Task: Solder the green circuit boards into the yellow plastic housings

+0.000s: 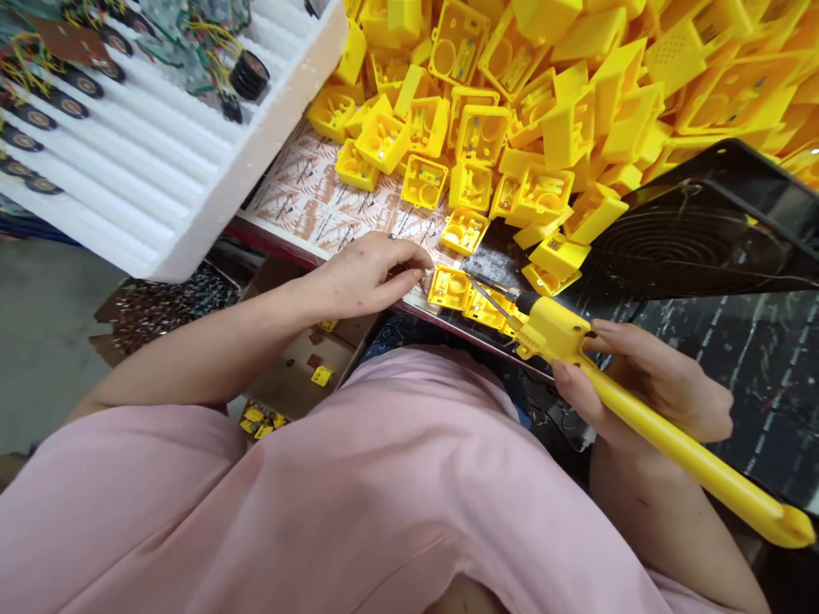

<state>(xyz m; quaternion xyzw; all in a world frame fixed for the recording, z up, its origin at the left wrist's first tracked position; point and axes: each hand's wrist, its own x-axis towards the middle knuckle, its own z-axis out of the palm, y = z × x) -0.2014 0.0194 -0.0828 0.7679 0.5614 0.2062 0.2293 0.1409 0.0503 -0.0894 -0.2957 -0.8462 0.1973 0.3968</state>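
Note:
My right hand [640, 384] is wrapped round the yellow handle of a soldering iron [554, 328], whose thin metal tip points left. That tip is over a short row of small open yellow plastic housings at the table's front edge. My left hand [371, 275] is at the left end of the row, thumb and forefinger pinched together beside the nearest housing [450, 288]. Whatever is in the pinch is too small to make out. Part of a second housing [483, 309] shows under the iron. Small metal parts sit inside several housings.
A large heap of yellow housings [543, 111] covers the table's back. A black fan [697, 226] with a wire guard stands at right. At left, a white foam tray [249, 170] holds wired parts. Below the edge are a box [320, 350] and a pile of small metal pieces [166, 311].

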